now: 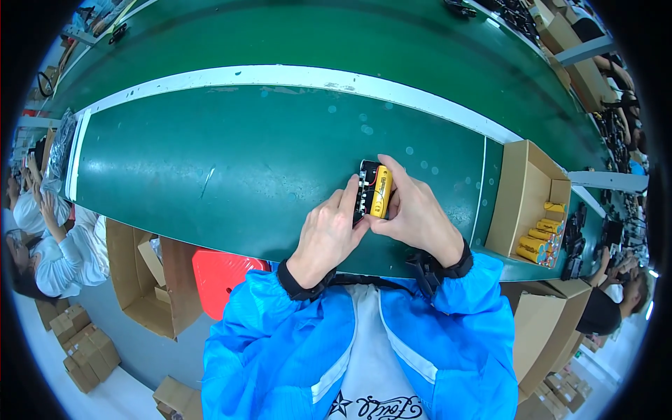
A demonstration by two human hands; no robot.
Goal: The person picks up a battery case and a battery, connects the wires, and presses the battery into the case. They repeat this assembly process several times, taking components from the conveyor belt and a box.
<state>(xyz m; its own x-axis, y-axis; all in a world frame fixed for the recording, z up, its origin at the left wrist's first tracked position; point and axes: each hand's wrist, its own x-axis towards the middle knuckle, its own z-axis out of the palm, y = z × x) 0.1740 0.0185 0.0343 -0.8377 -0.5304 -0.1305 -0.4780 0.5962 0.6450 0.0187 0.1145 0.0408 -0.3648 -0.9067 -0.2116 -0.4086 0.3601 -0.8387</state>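
Over the green workbench [245, 161], both my hands meet around a small black device housing [362, 210] with an opened inside. My left hand [327, 229] grips the housing along its left side, fingers closed on it. A yellow cylindrical battery [382, 190] stands lengthwise against the housing's right side. My right hand [420, 213] pinches the battery with thumb and fingers at that side. A thin red wire shows near the battery's upper end. Small pale parts line the housing's inner edge. Whether the battery is fully seated, I cannot tell.
At the right, a cardboard box [509, 203] holds several yellow batteries [539, 241]. A white strip [280, 74] borders the bench's far side, with a green belt-like surface beyond. A red stool [220, 280] and an open carton [183, 290] stand below left. Other people sit at both sides.
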